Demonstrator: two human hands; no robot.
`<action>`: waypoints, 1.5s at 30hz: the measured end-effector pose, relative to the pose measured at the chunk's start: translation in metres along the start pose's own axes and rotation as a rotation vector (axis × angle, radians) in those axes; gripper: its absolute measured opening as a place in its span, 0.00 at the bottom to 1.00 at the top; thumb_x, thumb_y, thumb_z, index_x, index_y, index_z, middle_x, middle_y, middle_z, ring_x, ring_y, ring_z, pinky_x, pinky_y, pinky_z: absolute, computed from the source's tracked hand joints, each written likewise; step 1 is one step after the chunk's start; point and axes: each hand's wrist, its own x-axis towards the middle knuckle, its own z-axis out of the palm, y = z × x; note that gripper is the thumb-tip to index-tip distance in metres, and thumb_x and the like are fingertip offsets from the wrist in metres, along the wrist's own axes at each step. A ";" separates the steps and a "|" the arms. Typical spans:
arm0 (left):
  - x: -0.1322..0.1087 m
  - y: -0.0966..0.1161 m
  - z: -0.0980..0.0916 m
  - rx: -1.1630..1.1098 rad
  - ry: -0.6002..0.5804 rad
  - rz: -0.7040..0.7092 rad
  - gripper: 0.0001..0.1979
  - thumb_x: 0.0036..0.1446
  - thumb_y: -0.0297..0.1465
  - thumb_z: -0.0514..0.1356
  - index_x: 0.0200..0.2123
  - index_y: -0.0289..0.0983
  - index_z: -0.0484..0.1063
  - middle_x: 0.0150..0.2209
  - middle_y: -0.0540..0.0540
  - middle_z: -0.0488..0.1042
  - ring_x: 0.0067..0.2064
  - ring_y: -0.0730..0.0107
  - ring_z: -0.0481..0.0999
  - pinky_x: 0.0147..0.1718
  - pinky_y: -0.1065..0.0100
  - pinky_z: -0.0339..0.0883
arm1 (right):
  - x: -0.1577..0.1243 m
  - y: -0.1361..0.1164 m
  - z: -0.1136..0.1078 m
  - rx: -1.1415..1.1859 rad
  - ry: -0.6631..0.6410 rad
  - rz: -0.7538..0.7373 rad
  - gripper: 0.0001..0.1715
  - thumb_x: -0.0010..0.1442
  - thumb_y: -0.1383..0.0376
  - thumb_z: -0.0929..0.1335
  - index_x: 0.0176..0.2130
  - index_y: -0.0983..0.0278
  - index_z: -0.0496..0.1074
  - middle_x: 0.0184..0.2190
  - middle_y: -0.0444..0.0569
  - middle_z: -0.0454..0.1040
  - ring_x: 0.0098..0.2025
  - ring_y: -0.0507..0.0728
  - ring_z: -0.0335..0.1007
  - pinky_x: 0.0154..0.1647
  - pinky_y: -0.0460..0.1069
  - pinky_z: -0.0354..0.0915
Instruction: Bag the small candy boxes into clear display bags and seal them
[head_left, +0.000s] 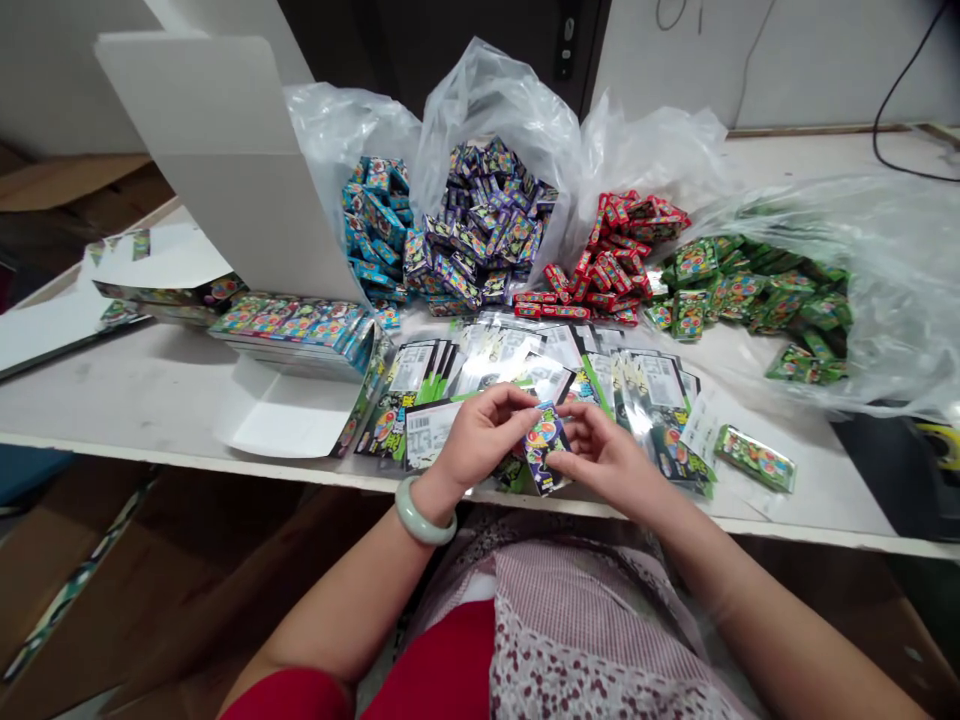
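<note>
Between my two hands, above the table's front edge, is a small purple box [545, 437] with a colourful printed face. My left hand [478, 440] grips its left and upper side with thumb and fingers. From the right, my right hand [609, 452] closes on it, thumb across the front. Under and around my hands lie several flat black-and-green printed plastic pouches [666, 425], overlapping one another. What part of the box lies behind my fingers is hidden.
Clear bags along the back hold blue boxes [373, 225], purple boxes [487, 215], red boxes [619, 250] and green packets [739, 280]. To the left stands an open white display carton [289, 405] with packed boxes [289, 322]. A green packet [757, 460] lies right, near a black object [892, 465].
</note>
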 end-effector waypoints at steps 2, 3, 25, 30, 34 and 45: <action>0.000 0.001 0.002 -0.006 0.007 0.012 0.10 0.51 0.36 0.66 0.32 0.36 0.73 0.28 0.51 0.73 0.28 0.73 0.71 0.29 0.71 0.67 | 0.003 0.001 0.000 -0.028 -0.015 -0.015 0.24 0.53 0.57 0.72 0.46 0.61 0.62 0.29 0.43 0.68 0.30 0.53 0.68 0.32 0.50 0.69; 0.001 0.001 0.002 -0.009 0.014 0.016 0.10 0.51 0.35 0.66 0.32 0.36 0.72 0.28 0.51 0.73 0.29 0.73 0.72 0.29 0.71 0.68 | 0.004 0.001 -0.001 -0.045 -0.021 -0.027 0.21 0.55 0.57 0.70 0.46 0.61 0.63 0.30 0.44 0.69 0.31 0.54 0.70 0.34 0.51 0.70; -0.005 -0.015 -0.067 1.182 -0.237 0.219 0.45 0.48 0.39 0.70 0.64 0.40 0.53 0.66 0.35 0.53 0.69 0.36 0.43 0.63 0.34 0.41 | -0.001 -0.004 -0.076 -0.845 0.094 -0.467 0.36 0.55 0.57 0.72 0.60 0.57 0.62 0.57 0.56 0.68 0.58 0.66 0.66 0.58 0.65 0.63; -0.009 -0.009 -0.070 1.199 -0.221 0.316 0.39 0.49 0.37 0.69 0.62 0.39 0.57 0.59 0.37 0.63 0.64 0.44 0.56 0.63 0.38 0.45 | 0.019 -0.016 -0.063 -0.836 0.013 -0.558 0.37 0.55 0.59 0.72 0.62 0.58 0.61 0.61 0.56 0.63 0.61 0.66 0.61 0.61 0.64 0.61; -0.017 0.000 -0.076 1.086 -0.239 0.420 0.42 0.50 0.36 0.68 0.64 0.41 0.53 0.60 0.38 0.59 0.62 0.49 0.60 0.61 0.46 0.57 | 0.025 -0.035 -0.063 -0.978 -0.165 -0.612 0.40 0.54 0.58 0.73 0.62 0.62 0.62 0.60 0.60 0.64 0.60 0.66 0.62 0.60 0.63 0.62; -0.017 0.002 -0.066 0.913 -0.305 0.435 0.42 0.48 0.37 0.70 0.63 0.40 0.55 0.59 0.37 0.60 0.60 0.50 0.62 0.59 0.47 0.61 | 0.038 -0.046 -0.064 -1.040 -0.247 -0.686 0.41 0.53 0.50 0.74 0.60 0.63 0.64 0.57 0.62 0.67 0.55 0.67 0.65 0.55 0.64 0.65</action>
